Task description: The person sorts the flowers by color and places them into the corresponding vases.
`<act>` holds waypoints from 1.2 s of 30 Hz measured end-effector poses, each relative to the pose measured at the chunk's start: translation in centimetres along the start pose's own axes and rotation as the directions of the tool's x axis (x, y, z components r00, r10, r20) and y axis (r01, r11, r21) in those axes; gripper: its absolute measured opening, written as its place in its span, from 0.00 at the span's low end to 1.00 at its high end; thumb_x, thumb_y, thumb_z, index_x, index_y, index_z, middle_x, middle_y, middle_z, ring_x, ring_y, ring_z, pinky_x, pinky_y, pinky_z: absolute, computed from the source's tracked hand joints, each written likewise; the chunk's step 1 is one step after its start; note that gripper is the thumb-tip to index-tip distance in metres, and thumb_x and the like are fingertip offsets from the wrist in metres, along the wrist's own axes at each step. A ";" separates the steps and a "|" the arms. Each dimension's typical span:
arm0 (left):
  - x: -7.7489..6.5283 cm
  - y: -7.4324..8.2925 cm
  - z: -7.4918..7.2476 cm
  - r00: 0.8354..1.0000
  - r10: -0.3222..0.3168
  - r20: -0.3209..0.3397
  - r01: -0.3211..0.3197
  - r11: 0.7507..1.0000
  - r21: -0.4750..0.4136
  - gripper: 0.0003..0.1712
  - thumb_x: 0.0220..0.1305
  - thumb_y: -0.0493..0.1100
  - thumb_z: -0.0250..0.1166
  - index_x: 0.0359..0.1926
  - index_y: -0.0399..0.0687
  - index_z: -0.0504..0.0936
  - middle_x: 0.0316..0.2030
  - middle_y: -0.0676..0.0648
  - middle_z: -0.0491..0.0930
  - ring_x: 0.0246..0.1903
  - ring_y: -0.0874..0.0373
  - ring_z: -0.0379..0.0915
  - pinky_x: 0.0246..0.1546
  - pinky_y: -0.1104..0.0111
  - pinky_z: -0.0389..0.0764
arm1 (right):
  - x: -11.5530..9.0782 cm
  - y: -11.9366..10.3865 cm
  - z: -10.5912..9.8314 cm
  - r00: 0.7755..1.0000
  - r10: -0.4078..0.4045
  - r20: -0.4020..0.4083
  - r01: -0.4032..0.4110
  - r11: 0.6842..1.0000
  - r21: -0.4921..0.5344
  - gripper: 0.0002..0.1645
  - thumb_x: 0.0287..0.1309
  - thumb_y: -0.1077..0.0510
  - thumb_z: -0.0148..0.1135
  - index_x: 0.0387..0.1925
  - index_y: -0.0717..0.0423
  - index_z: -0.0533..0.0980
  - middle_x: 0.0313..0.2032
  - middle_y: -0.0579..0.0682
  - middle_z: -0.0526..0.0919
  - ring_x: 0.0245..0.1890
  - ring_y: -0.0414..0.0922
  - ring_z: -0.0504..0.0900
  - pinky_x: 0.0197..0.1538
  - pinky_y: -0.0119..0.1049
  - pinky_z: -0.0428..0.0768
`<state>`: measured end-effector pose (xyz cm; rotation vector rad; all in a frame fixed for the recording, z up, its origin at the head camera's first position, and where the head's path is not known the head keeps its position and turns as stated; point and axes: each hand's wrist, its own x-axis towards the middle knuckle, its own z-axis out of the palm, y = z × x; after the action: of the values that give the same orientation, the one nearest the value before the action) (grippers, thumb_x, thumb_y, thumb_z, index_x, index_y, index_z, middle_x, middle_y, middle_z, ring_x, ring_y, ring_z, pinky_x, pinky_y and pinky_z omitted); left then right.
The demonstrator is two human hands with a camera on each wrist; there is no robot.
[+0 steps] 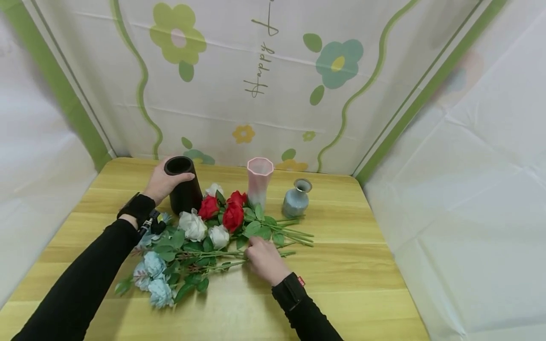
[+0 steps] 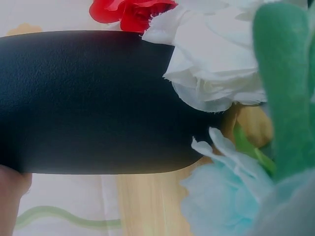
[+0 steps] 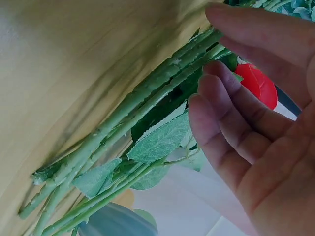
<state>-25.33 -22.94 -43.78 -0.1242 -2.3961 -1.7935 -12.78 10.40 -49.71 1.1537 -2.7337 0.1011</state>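
Three vases at the back of the worktop (image 1: 341, 279). The black vase (image 1: 184, 198), at left, has its round mouth facing up; inside too dark to tell contents. The pink vase (image 1: 258, 187), middle, stands upright, angular rim, pink inner wall showing, paler toward the base. The small blue-grey vase (image 1: 295, 203), right, stands upright with a round belly, narrow neck and flared, darker lip; bottom of its inside can't be made out.

The left hand (image 1: 161, 184) is clamped around the black vase near the top, thumb just below the rim. Vase base is hidden behind blooms, so contact with the worktop can't be told. Black surface is matte, finely grained.

The right hand (image 1: 266, 259) is at the green stems (image 1: 230, 254) in front of the pink vase; stems run between bent fingers and thumb, can't tell if they are pinched. Hands well apart.

Flowers lie in a pile, stem ends pointing right: red roses (image 1: 233, 217) near the pink vase, white roses (image 1: 193, 226) around them, light blue flowers (image 1: 160, 292) at the front left. Stems are thick and knobbly; leaves (image 1: 252, 229) green with toothed edges.
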 end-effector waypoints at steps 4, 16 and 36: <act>0.4 0.2 0.0 1.000 -0.003 0.016 0.003 1.000 0.011 0.41 0.59 0.46 0.73 0.69 0.42 0.66 0.61 0.42 0.68 0.57 0.51 0.65 0.55 0.59 0.69 | -0.1 0.1 -0.1 1.000 -0.006 -0.011 0.005 0.997 -0.071 0.10 0.48 0.68 0.70 0.25 0.48 0.83 0.31 0.45 0.77 0.32 0.43 0.77 0.31 0.34 0.78; 1.0 0.7 0.4 0.999 0.005 0.040 -0.005 1.000 -0.008 0.40 0.59 0.45 0.74 0.69 0.43 0.66 0.61 0.42 0.68 0.57 0.49 0.65 0.56 0.57 0.69 | -0.8 2.5 -1.6 0.975 -0.129 -0.182 0.088 0.972 -0.220 0.10 0.50 0.70 0.69 0.33 0.53 0.81 0.34 0.48 0.79 0.34 0.45 0.78 0.30 0.32 0.80; 0.2 -0.5 -0.1 1.000 -0.021 0.015 0.022 0.999 -0.025 0.39 0.61 0.44 0.72 0.69 0.42 0.65 0.61 0.43 0.67 0.57 0.52 0.64 0.55 0.61 0.69 | -2.5 7.7 -4.2 0.948 -0.143 -0.285 0.096 0.980 -0.172 0.14 0.54 0.74 0.67 0.42 0.60 0.80 0.41 0.53 0.79 0.42 0.49 0.77 0.28 0.33 0.79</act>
<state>-25.55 -23.21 -44.17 -0.1152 -2.3947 -1.8387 -16.04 18.10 -46.00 1.1538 -2.3592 0.0387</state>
